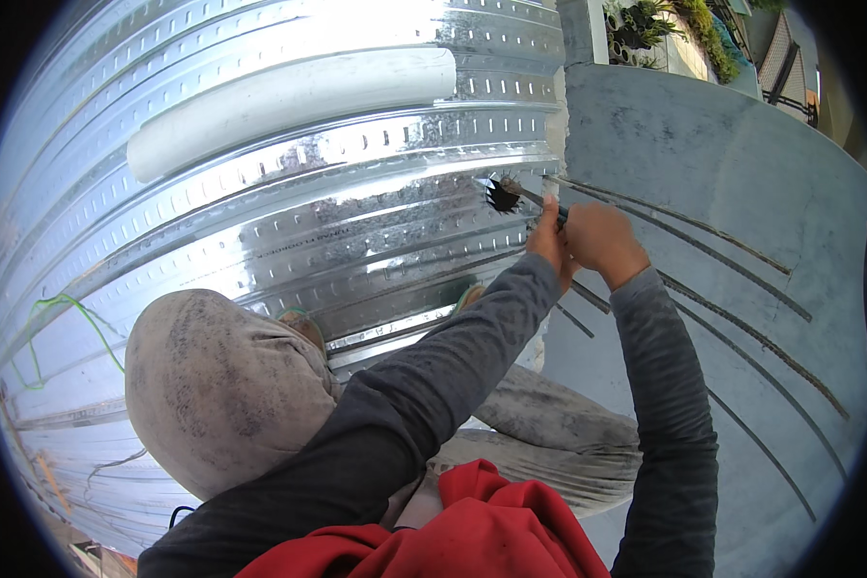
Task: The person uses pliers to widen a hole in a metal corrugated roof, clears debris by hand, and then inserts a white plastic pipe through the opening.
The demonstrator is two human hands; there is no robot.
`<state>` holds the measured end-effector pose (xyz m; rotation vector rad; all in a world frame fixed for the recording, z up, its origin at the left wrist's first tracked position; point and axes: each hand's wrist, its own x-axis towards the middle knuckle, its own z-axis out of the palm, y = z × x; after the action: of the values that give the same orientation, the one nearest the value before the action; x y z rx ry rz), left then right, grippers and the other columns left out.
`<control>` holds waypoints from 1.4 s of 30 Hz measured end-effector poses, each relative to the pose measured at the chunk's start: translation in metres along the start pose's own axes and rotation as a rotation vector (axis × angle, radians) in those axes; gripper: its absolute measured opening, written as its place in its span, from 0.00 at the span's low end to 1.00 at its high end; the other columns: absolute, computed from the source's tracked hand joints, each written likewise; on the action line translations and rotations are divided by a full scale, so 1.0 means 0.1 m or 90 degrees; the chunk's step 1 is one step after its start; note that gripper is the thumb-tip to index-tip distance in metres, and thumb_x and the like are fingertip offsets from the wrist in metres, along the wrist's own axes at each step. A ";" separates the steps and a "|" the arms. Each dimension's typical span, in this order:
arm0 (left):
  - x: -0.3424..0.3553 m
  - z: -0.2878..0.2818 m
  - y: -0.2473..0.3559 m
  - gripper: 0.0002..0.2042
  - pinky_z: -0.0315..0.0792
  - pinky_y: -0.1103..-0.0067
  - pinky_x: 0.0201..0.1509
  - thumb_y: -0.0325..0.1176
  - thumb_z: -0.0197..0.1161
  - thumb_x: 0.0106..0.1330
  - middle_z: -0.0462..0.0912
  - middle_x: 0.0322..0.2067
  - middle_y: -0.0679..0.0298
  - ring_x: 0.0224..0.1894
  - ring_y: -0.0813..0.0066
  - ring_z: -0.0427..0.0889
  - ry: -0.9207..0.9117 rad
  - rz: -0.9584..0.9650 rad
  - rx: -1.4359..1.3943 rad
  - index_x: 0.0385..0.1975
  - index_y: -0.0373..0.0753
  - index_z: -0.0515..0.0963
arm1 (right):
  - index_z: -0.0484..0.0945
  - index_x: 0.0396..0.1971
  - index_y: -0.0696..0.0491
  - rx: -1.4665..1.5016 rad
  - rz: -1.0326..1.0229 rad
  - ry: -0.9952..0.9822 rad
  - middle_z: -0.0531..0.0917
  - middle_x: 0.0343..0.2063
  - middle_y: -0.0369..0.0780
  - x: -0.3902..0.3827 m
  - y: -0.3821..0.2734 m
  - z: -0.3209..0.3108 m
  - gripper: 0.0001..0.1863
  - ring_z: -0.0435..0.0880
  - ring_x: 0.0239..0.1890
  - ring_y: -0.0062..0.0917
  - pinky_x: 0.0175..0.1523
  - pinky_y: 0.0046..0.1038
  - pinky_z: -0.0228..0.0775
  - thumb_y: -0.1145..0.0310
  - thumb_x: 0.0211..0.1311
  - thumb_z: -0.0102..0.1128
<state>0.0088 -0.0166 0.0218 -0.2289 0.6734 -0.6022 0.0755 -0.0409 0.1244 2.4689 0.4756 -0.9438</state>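
Hand tool (530, 197): slim, dark toward the grip, its exact kind not identifiable from where I stand. Head view, the only one available: the tool lies at the right-hand edge of a ribbed metal sheet (356, 231), just beside a jagged hole (502, 196). The left hand (549, 239) is closed on its handle, thumb uppermost. The right hand (602, 239) is curled close against the left; its fingers are partly hidden, and whether it grips the handle or the other hand, I cannot tell.

Governing relation: the tool's long axis runs obliquely from the hands, forward and to the person's left, in line with the hole. The left hand is nearer the hole; the right sits behind and to the right. Contact between tip and torn rim cannot be confirmed.

Surroundings: several thin metal bars (742, 328) fan out rightward from the sheet's edge, over a grey surface (684, 135). A white half-round length (299, 106) lies on the sheet, forward of the hole. A green string (91, 318) lies at far left.
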 end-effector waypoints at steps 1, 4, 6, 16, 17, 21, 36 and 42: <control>0.00 0.02 0.02 0.37 0.67 0.64 0.66 0.67 0.40 0.73 0.78 0.58 0.56 0.61 0.61 0.75 0.003 -0.001 -0.021 0.59 0.35 0.71 | 0.83 0.26 0.57 0.000 0.000 -0.005 0.86 0.27 0.49 0.02 0.00 -0.01 0.09 0.86 0.34 0.46 0.38 0.43 0.77 0.66 0.54 0.64; 0.01 0.11 0.06 0.36 0.67 0.65 0.66 0.65 0.40 0.74 0.76 0.60 0.56 0.63 0.60 0.74 -0.003 -0.006 -0.080 0.61 0.35 0.70 | 0.84 0.27 0.56 -0.022 0.000 -0.017 0.86 0.28 0.48 0.06 0.00 -0.10 0.09 0.86 0.33 0.45 0.37 0.43 0.77 0.66 0.55 0.62; -0.01 0.13 0.10 0.34 0.67 0.66 0.67 0.62 0.40 0.75 0.76 0.61 0.56 0.63 0.59 0.74 -0.015 -0.004 -0.111 0.61 0.35 0.70 | 0.84 0.28 0.55 -0.053 -0.010 -0.025 0.86 0.29 0.47 0.07 -0.06 -0.15 0.09 0.87 0.33 0.43 0.37 0.42 0.77 0.66 0.57 0.60; -0.21 0.34 0.93 0.30 0.66 0.64 0.68 0.59 0.40 0.75 0.77 0.60 0.58 0.63 0.59 0.74 -0.124 0.072 -0.303 0.62 0.39 0.69 | 0.86 0.28 0.49 -0.272 -0.216 0.051 0.87 0.32 0.36 0.56 -0.92 -0.90 0.06 0.88 0.38 0.28 0.40 0.34 0.77 0.67 0.59 0.61; -0.28 0.40 0.97 0.31 0.66 0.63 0.68 0.60 0.40 0.75 0.77 0.60 0.58 0.63 0.59 0.74 -0.150 0.071 -0.308 0.62 0.39 0.69 | 0.87 0.29 0.47 -0.335 -0.208 0.026 0.87 0.32 0.35 0.77 -0.91 -0.76 0.05 0.87 0.38 0.27 0.41 0.32 0.77 0.68 0.58 0.63; -0.39 0.44 1.11 0.33 0.65 0.61 0.68 0.62 0.40 0.74 0.76 0.61 0.58 0.62 0.60 0.74 -0.199 0.094 -0.320 0.63 0.39 0.68 | 0.88 0.33 0.48 -0.452 -0.201 -0.017 0.88 0.35 0.36 1.05 -0.97 -0.59 0.07 0.88 0.41 0.27 0.41 0.29 0.78 0.69 0.57 0.64; -0.02 -0.22 -0.19 0.23 0.77 0.63 0.48 0.58 0.35 0.79 0.78 0.46 0.68 0.47 0.72 0.79 0.198 -0.065 0.268 0.44 0.47 0.72 | 0.80 0.45 0.63 0.657 0.228 -0.245 0.87 0.37 0.45 -0.24 0.40 0.33 0.19 0.89 0.32 0.32 0.37 0.30 0.85 0.61 0.75 0.49; -0.09 -0.49 -0.23 0.21 0.76 0.74 0.37 0.54 0.33 0.81 0.79 0.45 0.63 0.36 0.70 0.81 0.222 -0.075 0.178 0.49 0.44 0.68 | 0.77 0.49 0.60 0.718 0.264 -0.260 0.87 0.39 0.47 -0.21 0.56 0.46 0.18 0.90 0.34 0.33 0.37 0.30 0.85 0.60 0.76 0.48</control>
<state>-0.0388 -0.0306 -0.0021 0.1015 0.9059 -0.8509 0.0620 -0.1146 0.1243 2.9032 -0.9274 -1.7722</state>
